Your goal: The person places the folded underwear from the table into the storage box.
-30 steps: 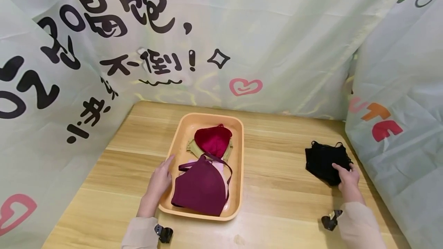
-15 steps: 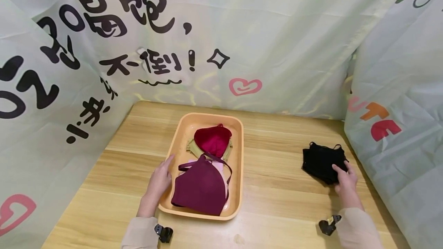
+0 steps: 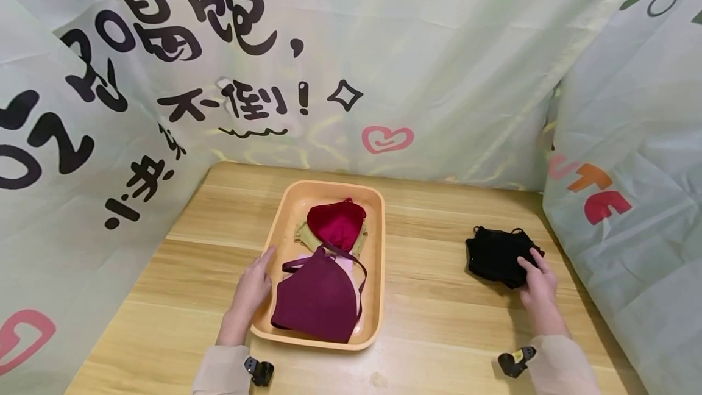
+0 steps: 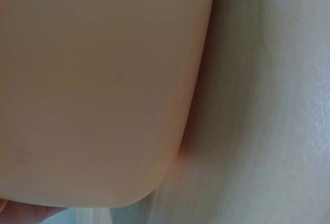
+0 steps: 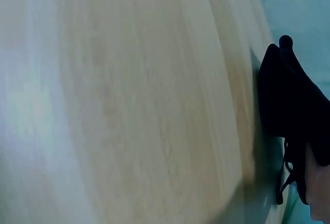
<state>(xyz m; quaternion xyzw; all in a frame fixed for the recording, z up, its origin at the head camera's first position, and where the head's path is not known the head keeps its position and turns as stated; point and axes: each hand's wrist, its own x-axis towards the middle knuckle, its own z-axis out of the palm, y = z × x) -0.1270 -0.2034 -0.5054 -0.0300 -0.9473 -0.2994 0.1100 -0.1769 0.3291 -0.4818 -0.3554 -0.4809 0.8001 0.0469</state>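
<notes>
In the head view, my right hand [image 3: 539, 282] pinches a folded black bra [image 3: 496, 255] by its near right edge, thumb on top. Short strap loops stick up at its far edge. The right wrist view shows the black bra [image 5: 294, 92] raised off the table, thin straps hanging under it. My left hand [image 3: 254, 285] rests against the left rim of an orange tray [image 3: 378, 261], index finger extended along it. Inside the tray, a plum bra [image 3: 318, 297] lies at the near end and a dark red bra [image 3: 339, 224] at the far end.
Beneath the red bra is an olive-tan garment [image 3: 308, 238]; something pink [image 3: 347, 264] shows beside the plum one. The wooden table [image 3: 433, 297] extends between tray and black bra. Printed cloth [image 3: 466, 78] hangs behind and at both sides.
My right hand has drawn the black bra leftward, away from the right-hand cloth, and it now sits raised. My left hand and the tray stay put.
</notes>
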